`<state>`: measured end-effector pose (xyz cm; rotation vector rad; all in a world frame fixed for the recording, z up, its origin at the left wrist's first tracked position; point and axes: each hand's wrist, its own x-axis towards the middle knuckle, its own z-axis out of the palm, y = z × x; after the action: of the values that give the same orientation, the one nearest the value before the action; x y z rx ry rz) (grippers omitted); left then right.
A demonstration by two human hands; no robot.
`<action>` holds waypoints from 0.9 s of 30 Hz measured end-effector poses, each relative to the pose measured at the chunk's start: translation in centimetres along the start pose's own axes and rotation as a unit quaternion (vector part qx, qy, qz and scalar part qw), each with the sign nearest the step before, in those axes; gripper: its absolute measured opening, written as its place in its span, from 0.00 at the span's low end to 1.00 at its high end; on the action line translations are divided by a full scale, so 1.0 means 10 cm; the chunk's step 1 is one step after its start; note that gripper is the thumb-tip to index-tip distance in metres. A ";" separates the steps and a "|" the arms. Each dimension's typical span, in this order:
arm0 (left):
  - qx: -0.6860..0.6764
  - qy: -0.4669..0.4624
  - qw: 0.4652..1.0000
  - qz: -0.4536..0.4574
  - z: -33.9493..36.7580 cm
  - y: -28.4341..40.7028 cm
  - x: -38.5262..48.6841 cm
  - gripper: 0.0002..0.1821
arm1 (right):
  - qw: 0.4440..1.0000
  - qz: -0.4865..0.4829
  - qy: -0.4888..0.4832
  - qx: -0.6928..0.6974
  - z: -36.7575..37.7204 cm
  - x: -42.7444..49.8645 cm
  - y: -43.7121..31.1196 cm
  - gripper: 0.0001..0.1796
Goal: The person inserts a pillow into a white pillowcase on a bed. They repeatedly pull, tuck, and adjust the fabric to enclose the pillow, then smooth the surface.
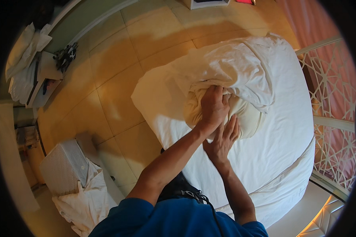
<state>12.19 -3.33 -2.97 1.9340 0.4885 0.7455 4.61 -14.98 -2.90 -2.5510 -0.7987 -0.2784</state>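
Observation:
A cream pillow (249, 120) lies on the white-covered bed (284, 127), its far part tucked under a bunched white pillowcase (240, 66). My left hand (215, 103) is closed on the pillow close to the mouth of the case, its fingertips partly hidden in the folds. Just below it, my right hand (224, 139) lies against the near side of the pillow with its fingers stretched out. Part of that hand passes behind my left wrist.
White linen and a striped cushion-like item (66, 166) sit at the lower left. Folded white linen (23, 80) rests on a small cabinet (44, 80) by the wall. Tiled floor (115, 74) lies beyond the bed. A patterned lattice screen (329, 83) and pink curtain (308, 17) stand at the right.

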 end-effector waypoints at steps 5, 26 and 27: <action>-0.120 0.030 0.990 -0.064 -0.18 -0.21 0.32 0.05 | 1.000 0.019 -0.004 -0.017 0.13 0.37 0.13 0.56; 0.157 -0.190 0.969 0.018 -0.26 -0.90 1.07 0.14 | 0.995 -0.002 -0.102 -0.004 0.18 1.19 0.40 0.51; 0.165 -0.201 0.966 0.001 -0.22 -0.91 1.13 0.14 | 0.993 0.003 -0.118 -0.002 0.19 1.24 0.42 0.51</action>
<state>18.75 9.15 -7.01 2.3237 0.3737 0.2630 17.19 -11.12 -2.13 -2.6204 -0.8768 0.0259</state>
